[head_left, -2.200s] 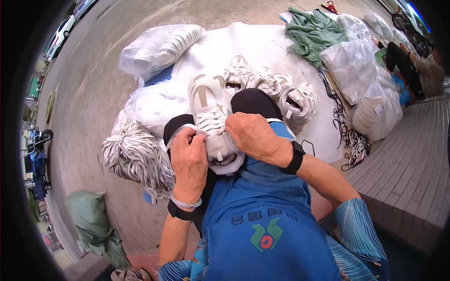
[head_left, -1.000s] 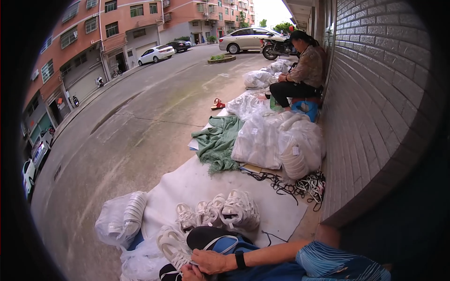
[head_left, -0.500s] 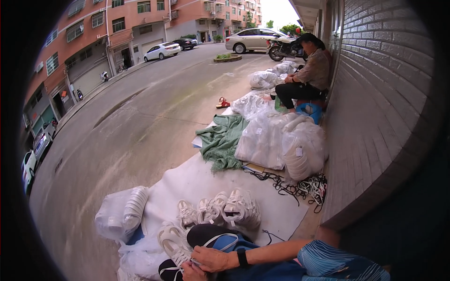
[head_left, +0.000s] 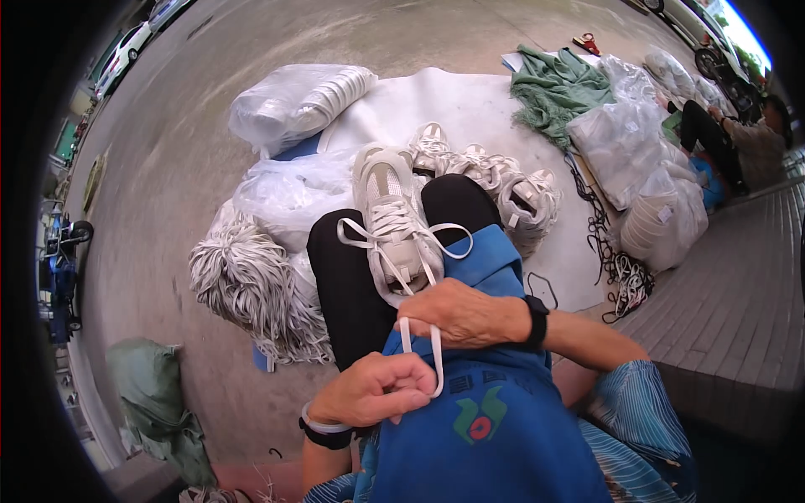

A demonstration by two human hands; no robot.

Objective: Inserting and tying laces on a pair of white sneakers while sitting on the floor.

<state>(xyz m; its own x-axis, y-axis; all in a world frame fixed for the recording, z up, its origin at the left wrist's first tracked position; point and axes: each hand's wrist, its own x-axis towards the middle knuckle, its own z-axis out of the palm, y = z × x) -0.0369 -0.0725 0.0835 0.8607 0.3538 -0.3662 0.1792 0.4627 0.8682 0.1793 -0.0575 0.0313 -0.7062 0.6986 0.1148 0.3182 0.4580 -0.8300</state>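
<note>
A beige and white sneaker (head_left: 388, 180) rests between my knees, its toe pointing away from me. Flat white lace runs criss-cross through its eyelets, with loose loops at both sides. My right hand (head_left: 461, 314), wearing a black wristband, is closed on the shoelace (head_left: 437, 360) just below the shoe's heel end. Nearer to me, my left hand (head_left: 376, 391) pinches the same lace where it bends down between both hands. A blue apron (head_left: 520, 436) covers my lap beneath them.
More sneakers (head_left: 528, 205) stand on a white sheet (head_left: 444, 92) ahead. A thick bundle of white laces (head_left: 251, 277) and plastic-wrapped white pieces (head_left: 302, 105) lie left. Green cloth (head_left: 562, 92), bagged goods (head_left: 662, 218) and a seated person (head_left: 738, 142) are at right, beside the wall.
The view has tilted down and swung left toward my lap. My hands, close together beside the shoe before, are now nearer to my body with a length of lace drawn out between them.
</note>
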